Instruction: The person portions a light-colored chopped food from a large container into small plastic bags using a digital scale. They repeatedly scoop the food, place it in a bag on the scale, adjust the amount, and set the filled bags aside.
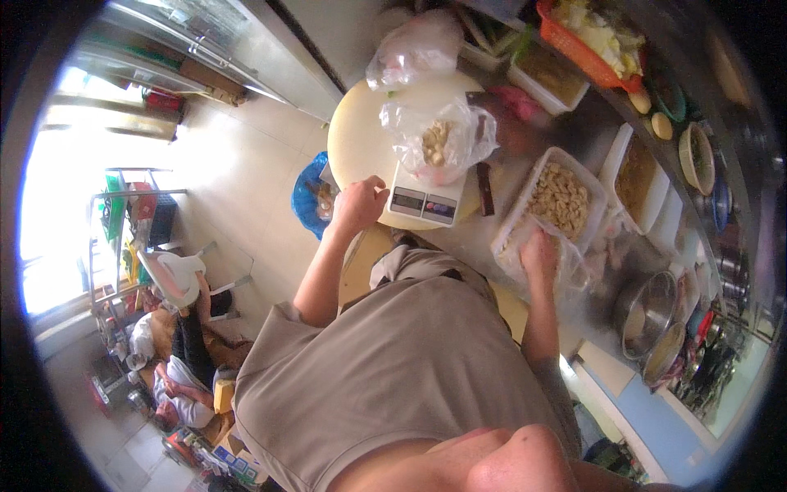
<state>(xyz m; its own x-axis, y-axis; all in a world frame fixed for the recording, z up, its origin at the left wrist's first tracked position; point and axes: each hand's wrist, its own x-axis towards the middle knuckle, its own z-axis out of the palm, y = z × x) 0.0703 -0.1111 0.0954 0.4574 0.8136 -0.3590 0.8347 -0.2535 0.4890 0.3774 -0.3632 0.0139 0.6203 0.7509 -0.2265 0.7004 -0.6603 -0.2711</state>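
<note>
My left hand (pixel 359 203) is curled closed at the near left side of a white kitchen scale (pixel 424 205); the inside of its grip is hidden. The scale stands on a round pale board (pixel 352 123). On its pan rests a clear plastic bag (pixel 479 135) with some pale tan chunks of food (pixel 435 141) in it. Farther right, my right hand (pixel 539 256) is closed on a crumpled clear bag (pixel 574 266) at the near edge of a white plastic tub (pixel 596 190). More pale chunks (pixel 559 197) fill that tub. My right fingertips are partly hidden.
A dark-handled tool (pixel 485 190) lies beside the scale. Behind are another plastic bag (pixel 418 45) and an orange basket (pixel 566 45) of cut vegetables. Steel bowls (pixel 643 312) stand at right. A blue-bagged bin (pixel 307 201) is below the board's left edge. Another person (pixel 184 377) sits lower left.
</note>
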